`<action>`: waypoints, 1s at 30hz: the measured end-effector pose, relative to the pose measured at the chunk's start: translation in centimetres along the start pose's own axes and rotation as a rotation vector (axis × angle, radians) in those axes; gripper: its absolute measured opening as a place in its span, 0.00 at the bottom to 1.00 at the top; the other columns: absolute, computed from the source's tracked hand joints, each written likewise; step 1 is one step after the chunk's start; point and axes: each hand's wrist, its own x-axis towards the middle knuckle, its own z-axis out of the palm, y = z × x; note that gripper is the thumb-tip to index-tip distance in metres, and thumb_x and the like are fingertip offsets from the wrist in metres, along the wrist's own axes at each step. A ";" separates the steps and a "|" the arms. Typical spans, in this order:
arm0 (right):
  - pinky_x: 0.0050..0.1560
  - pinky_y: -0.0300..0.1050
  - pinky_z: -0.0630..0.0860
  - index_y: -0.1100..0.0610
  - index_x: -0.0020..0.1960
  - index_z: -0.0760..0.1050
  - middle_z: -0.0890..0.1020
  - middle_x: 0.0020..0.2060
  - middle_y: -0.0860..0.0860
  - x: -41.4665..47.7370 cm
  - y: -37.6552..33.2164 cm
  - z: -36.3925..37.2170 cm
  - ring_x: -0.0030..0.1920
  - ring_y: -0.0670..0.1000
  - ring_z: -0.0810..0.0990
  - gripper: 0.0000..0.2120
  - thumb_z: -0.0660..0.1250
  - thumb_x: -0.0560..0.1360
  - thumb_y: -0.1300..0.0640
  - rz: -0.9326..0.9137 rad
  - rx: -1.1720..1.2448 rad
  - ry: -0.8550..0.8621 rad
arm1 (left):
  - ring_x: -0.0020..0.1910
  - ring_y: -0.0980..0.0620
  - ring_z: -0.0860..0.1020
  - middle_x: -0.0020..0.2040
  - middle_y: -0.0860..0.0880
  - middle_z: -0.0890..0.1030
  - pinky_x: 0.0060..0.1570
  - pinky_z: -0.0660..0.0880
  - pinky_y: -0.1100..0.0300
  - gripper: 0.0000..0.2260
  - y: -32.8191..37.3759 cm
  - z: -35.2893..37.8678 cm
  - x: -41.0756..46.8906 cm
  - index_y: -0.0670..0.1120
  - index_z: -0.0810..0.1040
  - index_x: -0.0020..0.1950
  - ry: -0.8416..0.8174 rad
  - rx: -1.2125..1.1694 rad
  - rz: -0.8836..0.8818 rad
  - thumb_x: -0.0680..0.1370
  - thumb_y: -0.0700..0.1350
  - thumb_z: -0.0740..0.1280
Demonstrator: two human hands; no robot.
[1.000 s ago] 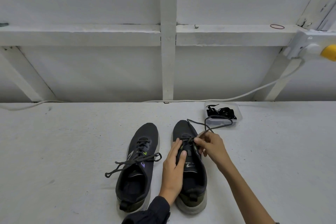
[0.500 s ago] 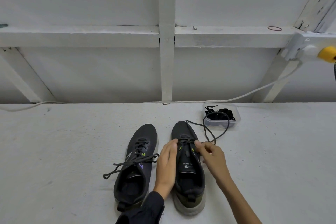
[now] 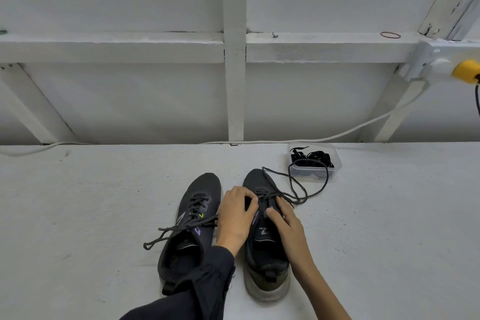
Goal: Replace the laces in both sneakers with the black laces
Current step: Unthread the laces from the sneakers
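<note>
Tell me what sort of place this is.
Probably a workshop or shed bench rather than a living space: a rough white-painted surface set against a wall of bare painted framing, with a surface-mounted socket and a loose cable trailing along it.

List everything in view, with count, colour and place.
Left sneaker: one, black, on the white surface, laced.
Right sneaker: one, black, beside it.
Loose lace: one, dark, loops from right sneaker toward the tub.
Tub: one, clear, beyond right sneaker.
Black laces: bundle, inside tub.
Cable: one, white, along wall.
Rubber band: one, reddish, on ledge.
Plug: one, yellow, far right.
Left hand: one, dark sleeve, pinches loose lace.
Right hand: one, bare arm, pinches loose lace.
</note>
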 end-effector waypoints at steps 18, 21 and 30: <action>0.56 0.42 0.74 0.51 0.54 0.77 0.81 0.50 0.45 0.2 0.4 0.0 0.54 0.46 0.78 0.14 0.63 0.72 0.47 -0.083 -0.014 -0.060 | 0.42 0.52 0.77 0.45 0.53 0.80 0.47 0.75 0.56 0.04 -0.6 0.6 -0.3 0.48 0.79 0.49 0.080 -0.186 -0.105 0.78 0.47 0.69; 0.56 0.42 0.74 0.50 0.54 0.77 0.81 0.50 0.45 0.2 0.4 -0.1 0.54 0.46 0.79 0.13 0.63 0.72 0.47 -0.076 -0.006 -0.068 | 0.42 0.52 0.77 0.45 0.54 0.80 0.48 0.74 0.54 0.04 -0.5 0.4 0.2 0.49 0.78 0.46 0.063 -0.114 -0.085 0.79 0.47 0.67; 0.60 0.45 0.73 0.53 0.59 0.76 0.80 0.55 0.48 0.4 0.9 0.0 0.58 0.48 0.77 0.21 0.64 0.71 0.43 -0.066 0.002 -0.055 | 0.46 0.54 0.78 0.46 0.58 0.79 0.46 0.71 0.55 0.07 0.6 0.1 1.0 0.54 0.76 0.49 0.104 0.015 -0.222 0.80 0.54 0.62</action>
